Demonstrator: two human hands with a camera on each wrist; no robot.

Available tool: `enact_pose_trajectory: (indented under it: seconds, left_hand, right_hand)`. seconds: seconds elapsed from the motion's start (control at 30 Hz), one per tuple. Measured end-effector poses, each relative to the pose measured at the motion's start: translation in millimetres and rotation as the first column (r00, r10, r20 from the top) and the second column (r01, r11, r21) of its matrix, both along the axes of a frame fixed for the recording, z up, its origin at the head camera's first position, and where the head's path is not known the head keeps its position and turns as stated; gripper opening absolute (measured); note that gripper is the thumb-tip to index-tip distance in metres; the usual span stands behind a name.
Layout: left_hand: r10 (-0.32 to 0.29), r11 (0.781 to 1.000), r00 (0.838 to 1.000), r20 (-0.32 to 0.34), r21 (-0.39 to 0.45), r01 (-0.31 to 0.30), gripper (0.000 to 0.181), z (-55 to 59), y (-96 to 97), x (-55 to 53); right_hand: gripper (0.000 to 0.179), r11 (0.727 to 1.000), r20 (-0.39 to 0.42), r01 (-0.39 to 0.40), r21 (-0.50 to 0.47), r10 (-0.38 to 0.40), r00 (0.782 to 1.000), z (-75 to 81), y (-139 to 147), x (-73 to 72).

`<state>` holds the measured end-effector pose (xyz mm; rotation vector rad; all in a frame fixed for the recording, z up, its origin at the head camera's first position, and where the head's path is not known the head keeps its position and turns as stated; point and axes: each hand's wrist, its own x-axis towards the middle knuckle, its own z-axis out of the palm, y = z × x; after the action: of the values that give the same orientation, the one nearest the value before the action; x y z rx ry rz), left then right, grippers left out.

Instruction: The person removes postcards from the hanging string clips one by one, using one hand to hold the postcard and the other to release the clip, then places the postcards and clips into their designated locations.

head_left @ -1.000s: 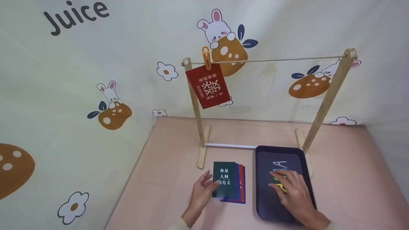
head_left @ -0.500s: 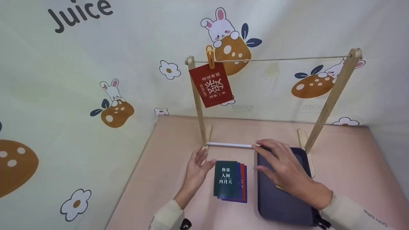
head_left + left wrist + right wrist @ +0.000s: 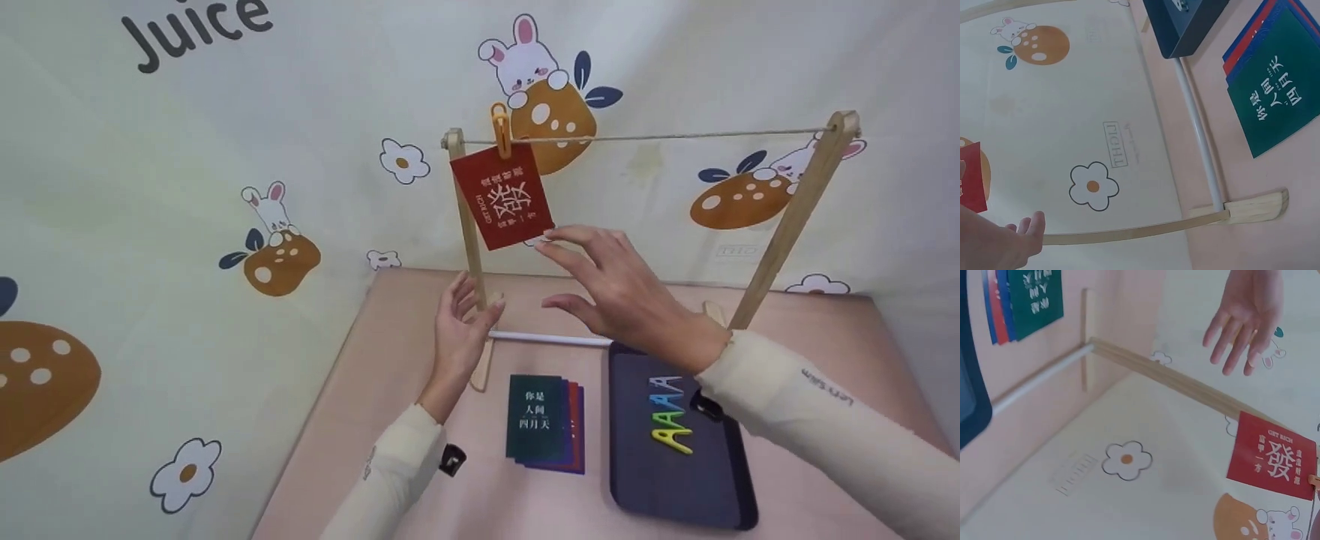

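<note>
A red card [image 3: 504, 196] with white Chinese characters hangs tilted from a cord [image 3: 675, 136], fixed by an orange clothespin [image 3: 501, 129]. My right hand [image 3: 626, 296] is raised with spread fingers, its fingertips at the card's lower right corner; whether they touch it I cannot tell. Below the card, by the left wooden post [image 3: 471, 247], my left hand [image 3: 459, 337] is lifted with loose fingers and holds nothing. In the right wrist view the left hand [image 3: 1248, 320] shows its fingers hanging apart from the card.
A stack of cards, green one [image 3: 534, 412] on top, lies on the pink table. Beside it, a dark tray [image 3: 675, 491] carries several clothespins, including a yellow one [image 3: 673, 441]. A white rod [image 3: 551, 339] joins the feet of the wooden frame.
My right hand has left the clothespins in the tray and risen up and left to the hanging card. The left hand has moved up from beside the card stack toward the left post.
</note>
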<state>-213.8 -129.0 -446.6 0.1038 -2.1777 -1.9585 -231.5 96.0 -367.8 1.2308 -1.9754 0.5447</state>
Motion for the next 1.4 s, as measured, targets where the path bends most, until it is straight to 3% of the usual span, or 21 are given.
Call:
enact_pose_trajectory:
  seconds: [0.17,0.43,0.63,0.77,0.83,0.9,0.97,1.1,1.17,1.2,1.27,1.4]
  left_hand:
    - [0.045,0.999,0.999,0.005,0.001,-0.045,0.071,10.7,4.2,-11.0]
    - [0.143,0.985,0.990,-0.009,0.101,-0.141,0.061,36.5,9.5,-32.8]
    - [0.197,0.977,0.980,-0.006,0.085,-0.196,0.056,51.0,15.0,-40.3]
    - [0.216,0.970,0.976,0.020,0.111,-0.217,0.053,53.5,17.0,-43.1]
    - [0.219,0.968,0.975,0.039,0.114,-0.222,0.052,51.8,18.1,-43.7]
    - [0.226,0.965,0.973,0.049,0.123,-0.230,0.050,48.6,19.8,-44.7]
    - [0.230,0.963,0.972,0.053,0.132,-0.235,0.047,45.7,21.4,-45.8]
    - [0.224,0.961,0.973,0.058,0.151,-0.231,0.047,41.5,23.5,-48.5]
    - [0.210,0.961,0.975,0.066,0.171,-0.218,0.050,40.7,23.2,-49.6]
    - [0.201,0.960,0.977,0.073,0.186,-0.211,0.052,40.3,22.8,-50.1]
    - [0.180,0.955,0.980,0.082,0.225,-0.194,0.055,40.1,21.7,-51.1]
    - [0.160,0.934,0.984,0.075,0.312,-0.175,0.051,40.3,19.2,-52.7]
  right_hand:
    - [0.068,0.999,0.001,0.039,0.032,-0.039,0.999,20.4,-11,-17.3]
    - [0.068,0.995,0.017,0.093,0.022,-0.093,0.995,53.1,-35,-45.7]
    - [0.066,0.989,0.097,0.146,-0.022,-0.144,0.985,79.4,-51,-66.5]
    - [0.071,0.977,0.210,0.208,-0.051,-0.193,0.958,93.5,-55,-73.7]
    - [0.073,0.970,0.300,0.237,-0.058,-0.210,0.930,98.0,-56,-75.5]
    - [0.074,0.964,0.426,0.261,-0.059,-0.212,0.880,102.1,-56,-76.7]
    - [0.074,0.956,0.553,0.287,-0.061,-0.206,0.807,106.8,-56,-78.0]
    - [0.075,0.938,0.756,0.345,-0.028,-0.206,0.622,117.2,-56,-80.2]
    - [0.074,0.935,0.799,0.355,-0.009,-0.207,0.565,121.0,-57,-81.8]
    - [0.073,0.934,0.811,0.357,0.003,-0.211,0.545,122.4,-59,-82.5]
    - [0.071,0.936,0.824,0.352,0.010,-0.207,0.528,123.7,-62,-83.9]
    - [0.067,0.939,0.838,0.344,0.002,-0.189,0.512,123.3,-68,-85.0]
